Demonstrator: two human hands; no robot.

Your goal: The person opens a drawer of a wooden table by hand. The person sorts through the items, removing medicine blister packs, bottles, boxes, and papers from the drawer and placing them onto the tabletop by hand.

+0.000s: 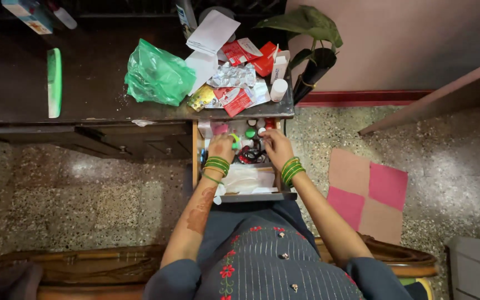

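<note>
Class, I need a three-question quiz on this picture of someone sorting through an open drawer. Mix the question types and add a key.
1. True or false: both hands are inside the open drawer.
2. Which lies on the desk? A) green plastic bag B) blue bucket C) black shoe
3. Fill in: each wrist wears green ____.

Key: 1 true, the left hand and right hand reach among small bottles. 2 A, the green plastic bag. 3 bangles.

A single head-worn camera looks steeply down from above, fairly near, onto an open drawer [239, 166] and tabletop [95, 83]
</note>
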